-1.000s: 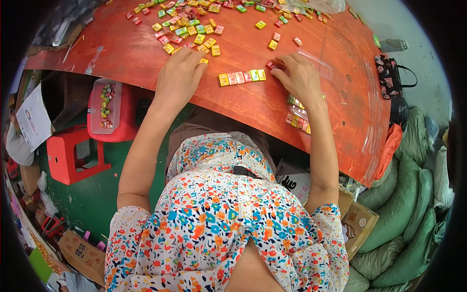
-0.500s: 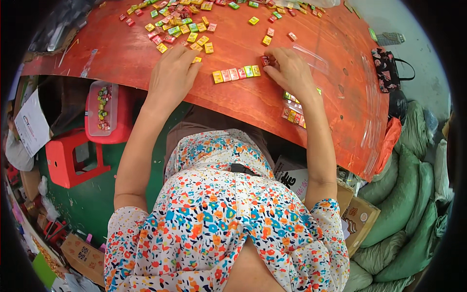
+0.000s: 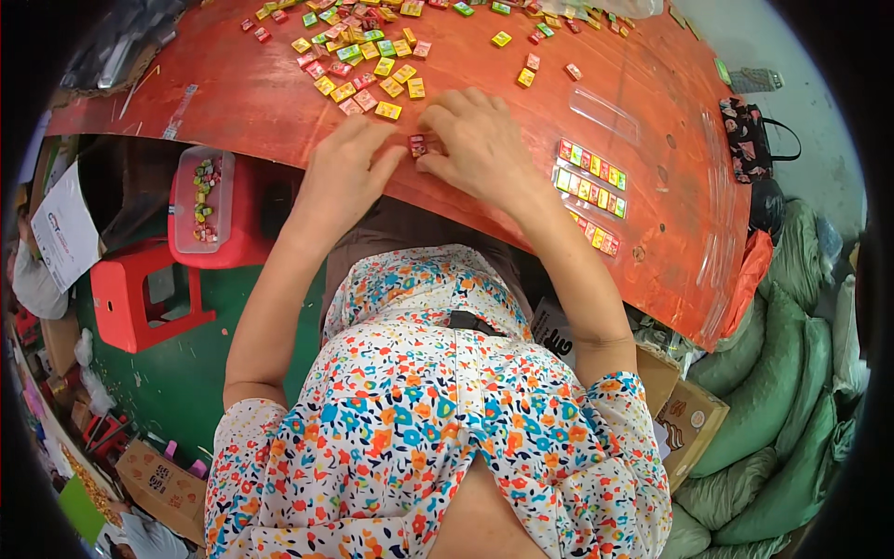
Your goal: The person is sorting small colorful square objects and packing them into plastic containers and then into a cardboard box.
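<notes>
My left hand (image 3: 346,172) is over the near part of the red table, fingers bent forward and thumb apart from them. No object shows in it. My right hand (image 3: 480,144) has come close on its right, fingers curled, thumb and fingertips at a small dark red box (image 3: 416,145) in the gap between the hands. Whatever lies under my right palm is hidden. A yellow box (image 3: 388,111) lies just beyond my left fingertips. Right of my right hand are rows of small coloured boxes (image 3: 591,164), some in narrow clear trays (image 3: 589,192).
Loose small boxes (image 3: 382,67) cover the far left and middle of the table (image 3: 670,242). Clear trays (image 3: 605,114) lie on the right. A clear bin (image 3: 199,200) with small boxes stands left, near a red stool (image 3: 144,303). Green sacks (image 3: 773,382) are at the right.
My right hand has moved left toward my left hand, with the dark red box at its fingertips. The row of boxes between the hands no longer shows. The filled rows at right are uncovered.
</notes>
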The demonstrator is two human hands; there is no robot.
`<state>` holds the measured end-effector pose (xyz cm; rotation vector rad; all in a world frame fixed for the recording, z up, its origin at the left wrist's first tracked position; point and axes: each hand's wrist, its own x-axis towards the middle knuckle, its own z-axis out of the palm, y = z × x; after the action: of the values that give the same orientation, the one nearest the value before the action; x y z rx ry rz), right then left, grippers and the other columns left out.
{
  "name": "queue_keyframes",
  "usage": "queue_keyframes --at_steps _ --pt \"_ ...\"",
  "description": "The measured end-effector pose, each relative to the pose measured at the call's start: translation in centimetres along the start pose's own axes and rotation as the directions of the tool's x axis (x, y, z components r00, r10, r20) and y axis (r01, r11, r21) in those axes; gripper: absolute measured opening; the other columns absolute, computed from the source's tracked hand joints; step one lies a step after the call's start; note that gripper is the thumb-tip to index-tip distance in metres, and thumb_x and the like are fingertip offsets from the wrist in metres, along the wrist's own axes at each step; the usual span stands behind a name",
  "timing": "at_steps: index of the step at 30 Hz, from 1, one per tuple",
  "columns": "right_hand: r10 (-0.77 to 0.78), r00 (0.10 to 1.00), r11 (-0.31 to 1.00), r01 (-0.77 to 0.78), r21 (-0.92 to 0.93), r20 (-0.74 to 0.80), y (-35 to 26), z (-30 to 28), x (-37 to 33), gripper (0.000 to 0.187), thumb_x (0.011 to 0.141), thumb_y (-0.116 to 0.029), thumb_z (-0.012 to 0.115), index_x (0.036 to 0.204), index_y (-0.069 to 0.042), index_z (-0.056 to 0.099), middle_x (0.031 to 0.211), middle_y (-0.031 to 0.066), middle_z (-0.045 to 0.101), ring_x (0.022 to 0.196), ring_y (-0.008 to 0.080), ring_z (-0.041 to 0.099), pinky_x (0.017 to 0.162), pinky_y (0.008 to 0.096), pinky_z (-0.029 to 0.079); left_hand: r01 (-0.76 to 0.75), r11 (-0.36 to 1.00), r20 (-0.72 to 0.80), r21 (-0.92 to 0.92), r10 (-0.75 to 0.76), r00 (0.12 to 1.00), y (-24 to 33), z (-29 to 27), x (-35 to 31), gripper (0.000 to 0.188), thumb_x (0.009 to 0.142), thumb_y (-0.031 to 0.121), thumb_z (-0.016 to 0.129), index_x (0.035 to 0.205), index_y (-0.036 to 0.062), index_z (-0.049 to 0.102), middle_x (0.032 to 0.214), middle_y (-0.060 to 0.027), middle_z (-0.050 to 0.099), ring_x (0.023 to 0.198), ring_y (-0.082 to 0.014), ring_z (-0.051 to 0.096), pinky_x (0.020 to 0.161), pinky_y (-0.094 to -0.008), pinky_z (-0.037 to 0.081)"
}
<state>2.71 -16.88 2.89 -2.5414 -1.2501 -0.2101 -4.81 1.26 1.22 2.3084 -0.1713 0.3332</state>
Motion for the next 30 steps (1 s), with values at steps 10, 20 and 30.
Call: queue_keyframes --at_steps 10,20,30 --pt "0.177 0.968 0.960 -0.210 0.186 0.178 5.9 -2.0 -3.5 0.041 0.079 -0.019 0.071 0.117 -0.006 0.063 0.106 0.0128 0.062 0.098 0.0314 0.061 0.084 0.0411 0.050 0.003 0.997 0.211 0.075 -0.019 0.977 1.2 1.7 1.9 0.035 0.075 0.019 0.077 0.103 0.0025 0.064 0.094 -0.0138 0.056 0.083 -0.0339 0.061 0.070 -0.0449 0.050" --pt "0.183 0.983 0.969 -0.175 0.176 -0.027 6.9 -4.1 -6.8 0.030 0.081 -0.013 0.067 0.109 -0.005 0.066 0.096 0.0131 0.062 0.092 0.0330 0.061 0.079 0.0422 0.050 -0.142 0.990 0.171 -0.009 0.141 0.975 3.8 4.3 4.6 0.027 0.076 0.010 0.077 0.101 0.0038 0.069 0.082 -0.0111 0.057 0.071 -0.0254 0.062 0.063 -0.0367 0.051" --pt "0.395 0.917 0.918 -0.394 0.039 -0.052 18.6 -7.8 -10.8 0.031 0.082 -0.014 0.069 0.112 -0.008 0.068 0.096 0.0117 0.061 0.089 0.0287 0.061 0.079 0.0376 0.048 -0.372 0.928 0.182 0.009 0.364 0.913 7.9 15.5 15.7 0.024 0.080 0.021 0.071 0.100 0.0079 0.070 0.096 -0.0134 0.060 0.087 -0.0343 0.063 0.075 -0.0463 0.052"
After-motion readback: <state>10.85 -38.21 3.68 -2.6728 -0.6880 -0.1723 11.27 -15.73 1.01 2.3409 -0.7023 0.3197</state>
